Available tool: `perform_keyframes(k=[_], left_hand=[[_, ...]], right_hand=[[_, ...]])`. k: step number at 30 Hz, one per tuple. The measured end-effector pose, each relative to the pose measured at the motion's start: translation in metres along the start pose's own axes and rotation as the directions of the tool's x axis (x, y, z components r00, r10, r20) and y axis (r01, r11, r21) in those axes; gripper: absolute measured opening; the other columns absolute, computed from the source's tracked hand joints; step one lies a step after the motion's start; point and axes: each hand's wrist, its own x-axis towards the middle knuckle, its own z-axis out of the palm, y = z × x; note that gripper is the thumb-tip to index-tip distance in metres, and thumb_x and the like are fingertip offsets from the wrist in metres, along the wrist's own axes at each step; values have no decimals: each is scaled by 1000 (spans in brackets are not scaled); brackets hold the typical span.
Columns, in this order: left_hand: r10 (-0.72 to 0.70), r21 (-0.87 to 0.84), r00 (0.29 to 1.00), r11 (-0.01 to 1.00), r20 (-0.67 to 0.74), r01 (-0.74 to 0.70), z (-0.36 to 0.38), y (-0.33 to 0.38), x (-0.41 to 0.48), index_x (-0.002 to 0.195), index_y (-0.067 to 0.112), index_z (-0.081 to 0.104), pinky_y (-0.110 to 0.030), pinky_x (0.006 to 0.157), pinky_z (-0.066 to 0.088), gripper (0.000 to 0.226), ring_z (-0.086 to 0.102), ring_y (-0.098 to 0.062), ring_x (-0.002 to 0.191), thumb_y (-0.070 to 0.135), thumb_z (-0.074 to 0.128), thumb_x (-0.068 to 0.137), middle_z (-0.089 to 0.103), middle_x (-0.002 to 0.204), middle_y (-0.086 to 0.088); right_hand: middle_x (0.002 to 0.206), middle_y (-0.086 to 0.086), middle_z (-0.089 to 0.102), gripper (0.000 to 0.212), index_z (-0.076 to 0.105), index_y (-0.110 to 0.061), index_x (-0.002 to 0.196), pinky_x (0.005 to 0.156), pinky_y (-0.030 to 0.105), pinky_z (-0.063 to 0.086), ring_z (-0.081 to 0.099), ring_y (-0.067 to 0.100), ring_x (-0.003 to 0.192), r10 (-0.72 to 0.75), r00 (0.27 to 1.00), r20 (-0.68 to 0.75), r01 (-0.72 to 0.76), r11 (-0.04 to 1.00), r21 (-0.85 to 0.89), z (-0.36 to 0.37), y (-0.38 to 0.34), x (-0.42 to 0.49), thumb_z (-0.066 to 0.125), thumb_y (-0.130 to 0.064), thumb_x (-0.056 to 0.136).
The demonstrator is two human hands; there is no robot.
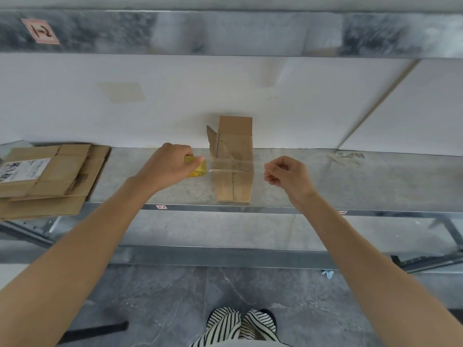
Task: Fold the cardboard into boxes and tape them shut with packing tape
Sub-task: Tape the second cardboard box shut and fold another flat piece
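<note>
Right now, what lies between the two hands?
In the head view, the small brown cardboard box on the grey metal shelf, with clear packing tape stretched across it from the yellow tape roll in the left hand toward the right hand.

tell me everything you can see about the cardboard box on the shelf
The box is brown cardboard, narrow, lying on the metal shelf with its far end by the white wall. Its far flaps stand open, the left one ragged. A dark seam runs along its near half. A strip of clear tape crosses its middle, stretched from the yellow tape roll in the left hand towards the right hand.
</note>
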Motion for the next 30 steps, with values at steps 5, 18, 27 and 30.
perform_keyframes(k=[5,18,27,30], left_hand=[[-36,-2,999,999,-23,36,17,1,1,65,6,53,-32,53,31,40,48,-26,57,36,55,92,51,57,-7],[-166,40,981,984,-103,171,43,15,-12,82,9,60,-29,58,33,34,54,-23,66,39,49,94,59,67,-3],[-215,-436,958,855,192,279,30,19,-15,109,18,68,-11,47,42,22,53,1,45,18,56,91,68,71,-2],[-224,-464,955,837,195,291,31,19,-16,107,17,69,-12,47,43,20,52,-1,44,17,58,90,67,69,-2]], right_hand=[[69,6,62,12,60,-6,77,60,22,48,59,14,63,40,999,1,-40,999,4,7,12,6,60,-4,89],[99,-7,58,14,51,-23,105,78,28,50,58,14,92,-85,984,-156,54,980,-193,40,38,-5,43,-15,97],[131,-3,46,44,46,-22,137,87,23,44,52,10,105,-207,974,90,226,885,-407,45,3,5,55,-30,94],[133,0,46,46,47,-20,137,88,24,44,54,13,103,-183,975,125,219,882,-418,41,-2,9,57,-26,93]])
